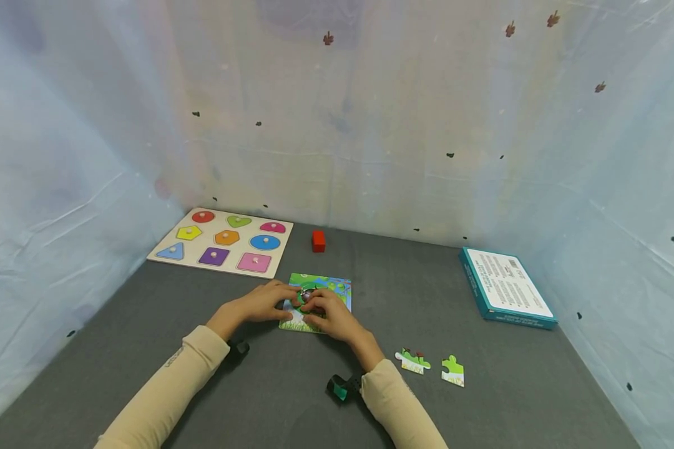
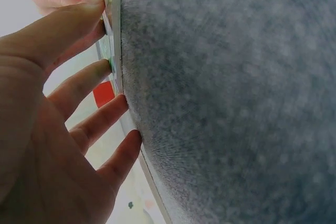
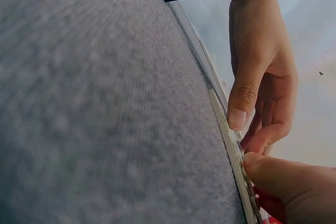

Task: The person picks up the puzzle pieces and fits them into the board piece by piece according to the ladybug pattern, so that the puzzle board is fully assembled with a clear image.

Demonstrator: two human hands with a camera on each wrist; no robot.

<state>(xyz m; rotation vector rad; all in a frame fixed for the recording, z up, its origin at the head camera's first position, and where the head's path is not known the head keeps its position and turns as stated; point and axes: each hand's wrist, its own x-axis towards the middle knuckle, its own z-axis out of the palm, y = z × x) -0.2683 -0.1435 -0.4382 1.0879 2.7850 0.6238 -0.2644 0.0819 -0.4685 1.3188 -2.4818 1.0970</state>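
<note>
A jigsaw puzzle [image 1: 341, 287] with a green and blue picture lies flat in the middle of the table, partly hidden under both hands. My left hand [image 1: 263, 304] rests over its left side with spread fingers, the thumb near the lower left edge. In the left wrist view, several left fingertips [image 2: 122, 102] touch the puzzle's edge. The right hand [image 1: 336, 317] reaches over the lower middle, its fingers bent and fingertips on the picture. From the right wrist view, the right thumb [image 3: 257, 162] presses at the puzzle's thin edge, close to the left hand.
Two loose jigsaw pieces [image 1: 412, 361] lie right of the right forearm. A shape board [image 1: 233, 252] with knobbed pieces is at the back left, beside a red block [image 1: 318, 241]. A teal box [image 1: 508, 287] lies at the right. Pale sheeting [image 1: 337, 156] surrounds the table.
</note>
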